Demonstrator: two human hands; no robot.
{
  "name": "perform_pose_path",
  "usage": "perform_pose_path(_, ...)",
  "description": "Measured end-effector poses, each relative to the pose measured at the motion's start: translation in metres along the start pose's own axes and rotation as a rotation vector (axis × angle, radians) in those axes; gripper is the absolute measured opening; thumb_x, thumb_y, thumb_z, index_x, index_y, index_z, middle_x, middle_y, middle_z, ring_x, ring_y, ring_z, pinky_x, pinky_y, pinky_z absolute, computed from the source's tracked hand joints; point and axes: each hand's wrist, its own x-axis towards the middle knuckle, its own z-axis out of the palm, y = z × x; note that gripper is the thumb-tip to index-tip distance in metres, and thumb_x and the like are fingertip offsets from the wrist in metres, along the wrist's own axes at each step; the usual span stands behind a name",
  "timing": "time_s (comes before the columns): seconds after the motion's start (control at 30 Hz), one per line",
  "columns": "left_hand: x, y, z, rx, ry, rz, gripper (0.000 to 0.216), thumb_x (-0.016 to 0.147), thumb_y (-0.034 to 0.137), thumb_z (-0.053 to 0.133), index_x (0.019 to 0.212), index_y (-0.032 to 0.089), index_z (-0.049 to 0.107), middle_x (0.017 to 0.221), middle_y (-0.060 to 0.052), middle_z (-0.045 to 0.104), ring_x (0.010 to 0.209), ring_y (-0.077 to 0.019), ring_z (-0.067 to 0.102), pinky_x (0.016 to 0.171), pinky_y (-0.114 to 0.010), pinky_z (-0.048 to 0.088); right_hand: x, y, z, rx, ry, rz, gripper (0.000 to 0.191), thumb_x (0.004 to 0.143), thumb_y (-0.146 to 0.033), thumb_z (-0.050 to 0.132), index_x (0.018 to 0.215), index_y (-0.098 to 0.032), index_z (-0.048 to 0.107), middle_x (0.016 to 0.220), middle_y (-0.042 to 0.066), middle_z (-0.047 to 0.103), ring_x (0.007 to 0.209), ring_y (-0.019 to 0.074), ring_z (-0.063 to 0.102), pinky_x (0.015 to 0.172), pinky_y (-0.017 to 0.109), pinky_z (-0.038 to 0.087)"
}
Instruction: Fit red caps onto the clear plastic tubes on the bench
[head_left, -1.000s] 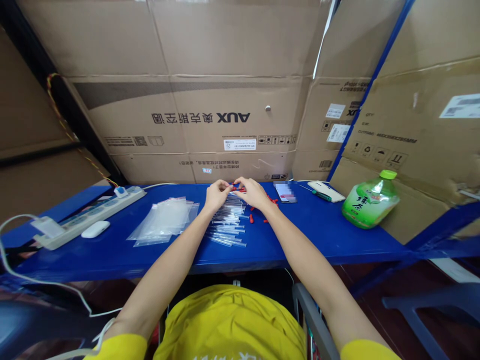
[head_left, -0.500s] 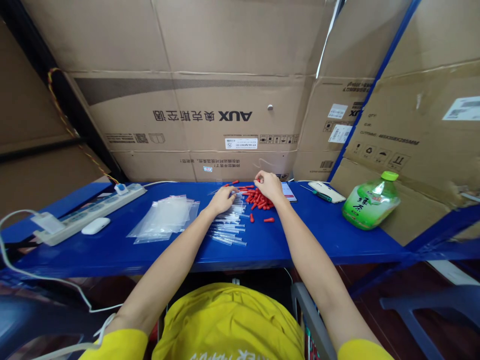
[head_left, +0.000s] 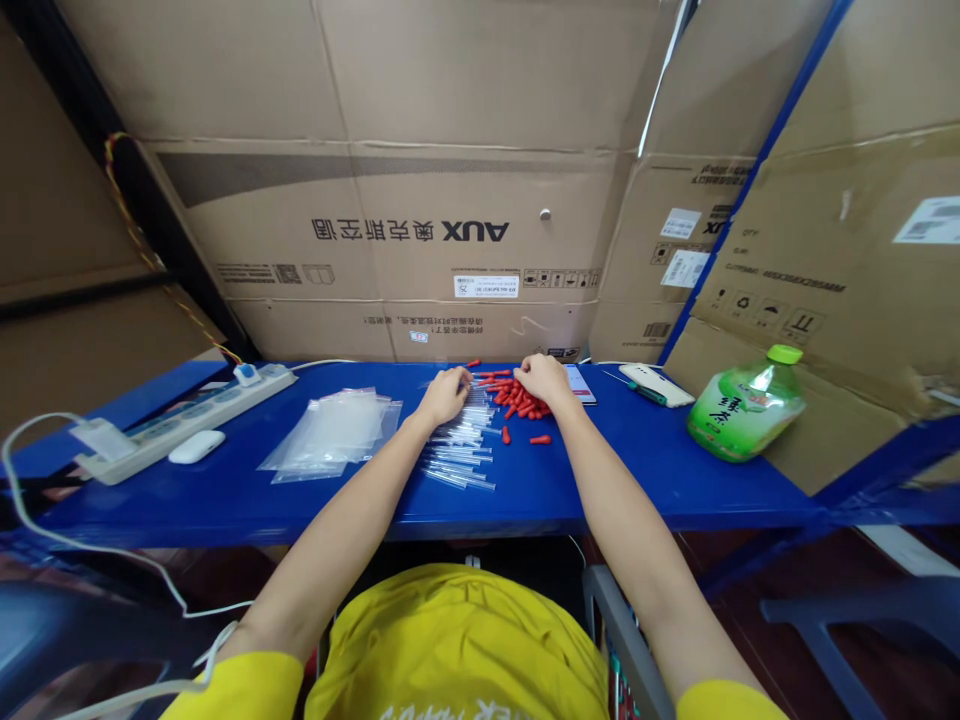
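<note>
My left hand (head_left: pixel 448 394) is closed, fingers curled, over the upper left side of a pile of thin clear tubes (head_left: pixel 459 452). Whatever its fingertips hold is too small to make out. To the right, my right hand (head_left: pixel 546 380) reaches down at the heap of red rubber bulbs (head_left: pixel 526 406), thumb and fingers drawn together against its upper edge. Anything in that pinch is hidden. Several red bulbs with longer stems lie between the two hands. Two loose red bulbs, one of them a single bulb (head_left: pixel 540 440), rest in front of the heap.
Clear plastic bags (head_left: pixel 330 436) lie left of the tubes on the blue table (head_left: pixel 645 470). A power strip (head_left: pixel 187 425) and white earbud case (head_left: pixel 196 447) are farther left. Behind my right hand is a phone (head_left: pixel 579 384); a screwdriver (head_left: pixel 646 392) and green bottle (head_left: pixel 744 405) stand right.
My right hand has come down slightly onto the red bulbs. My left hand has shifted only a little, staying at the tubes. The whole view has moved slightly.
</note>
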Motion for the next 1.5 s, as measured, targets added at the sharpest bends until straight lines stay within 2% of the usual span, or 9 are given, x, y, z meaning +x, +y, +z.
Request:
perform_pose_path(0.13,0.001,-0.004,0.000,0.032,-0.015,-0.039,0.032,0.086,0.018,0.061,0.117,0.020,0.071,0.101,-0.010,0.072,0.100,-0.0267,0.064,0.096,-0.041,0.050,0.000,-0.003,0.002,-0.006,0.075,-0.009,0.027,0.098,-0.040,0.058,0.091,-0.024,0.079,0.098,0.012,0.080,0.096,0.0251,0.072,0.083,0.032,0.047)
perform_pose_path(0.5,0.001,-0.003,-0.002,0.026,-0.044,-0.024,0.009,0.087,0.021,0.064,0.090,0.022,0.072,0.103,-0.008,0.074,0.101,-0.0245,0.065,0.100,-0.038,0.048,-0.008,-0.023,0.002,0.024,0.112,-0.152,0.027,0.103,-0.034,0.053,0.096,-0.021,0.076,0.104,0.012,0.078,0.101,0.0256,0.068,0.089,0.035,0.044)
perform_pose_path(0.67,0.000,0.009,-0.011,-0.069,0.069,0.015,0.015,0.089,0.016,0.061,0.101,0.021,0.069,0.096,-0.008,0.074,0.095,-0.0243,0.065,0.094,-0.038,0.050,-0.010,-0.027,0.004,0.064,0.117,-0.202,0.023,0.104,-0.031,0.053,0.100,-0.022,0.073,0.101,0.009,0.076,0.101,0.0240,0.066,0.090,0.034,0.041)
perform_pose_path(0.8,0.004,0.024,-0.021,-0.351,0.319,0.001,0.030,0.093,0.019,0.060,0.122,0.018,0.068,0.104,-0.009,0.072,0.097,-0.0221,0.064,0.098,-0.039,0.050,-0.013,-0.031,0.005,0.127,0.154,-0.263,0.017,0.104,-0.029,0.054,0.108,-0.023,0.070,0.092,0.006,0.073,0.096,0.0232,0.064,0.089,0.032,0.040)
perform_pose_path(0.9,0.008,0.035,-0.026,-0.834,0.456,-0.050,0.029,0.095,0.028,0.065,0.122,0.019,0.069,0.112,-0.009,0.072,0.100,-0.0194,0.065,0.098,-0.035,0.052,-0.015,-0.033,0.006,0.209,0.168,-0.328,0.018,0.103,-0.030,0.056,0.117,-0.023,0.066,0.085,0.003,0.071,0.091,0.0221,0.064,0.084,0.030,0.040)
perform_pose_path(1.0,0.010,0.045,-0.032,-1.360,0.454,-0.094,0.029,0.089,0.031,0.077,0.115,0.020,0.069,0.102,-0.004,0.072,0.096,-0.0152,0.067,0.099,-0.031,0.054,-0.017,-0.037,0.008,0.293,0.124,-0.457,0.021,0.101,-0.033,0.062,0.119,-0.022,0.064,0.084,0.001,0.070,0.085,0.0202,0.063,0.078,0.028,0.039)
perform_pose_path(1.13,0.005,0.056,-0.040,-1.622,0.423,-0.158,0.029,0.079,0.025,0.087,0.095,0.020,0.063,0.094,-0.001,0.070,0.102,-0.0145,0.070,0.106,-0.032,0.054,-0.022,-0.046,0.011,0.445,0.047,-0.594,0.024,0.100,-0.046,0.064,0.105,-0.022,0.066,0.081,-0.001,0.068,0.076,0.0166,0.061,0.072,0.025,0.038)
perform_pose_path(1.33,-0.003,0.064,-0.038,-1.413,0.253,-0.156,0.040,0.071,0.032,0.092,0.093,0.018,0.062,0.088,0.001,0.068,0.088,-0.0133,0.069,0.089,-0.030,0.058,-0.026,-0.062,0.017,0.778,0.143,-0.505,0.051,0.106,-0.061,0.039,0.083,-0.022,0.062,0.071,-0.001,0.063,0.065,0.0149,0.056,0.066,0.024,0.039)
perform_pose_path(1.5,-0.006,0.063,-0.030,-0.870,0.118,-0.028,0.031,0.089,0.044,0.072,0.101,0.017,0.065,0.080,0.000,0.066,0.073,-0.0140,0.061,0.071,-0.026,0.050,-0.023,-0.060,0.021,0.664,0.328,-0.301,0.065,0.108,-0.061,0.030,0.066,-0.021,0.059,0.065,0.005,0.065,0.064,0.0179,0.059,0.064,0.027,0.035)
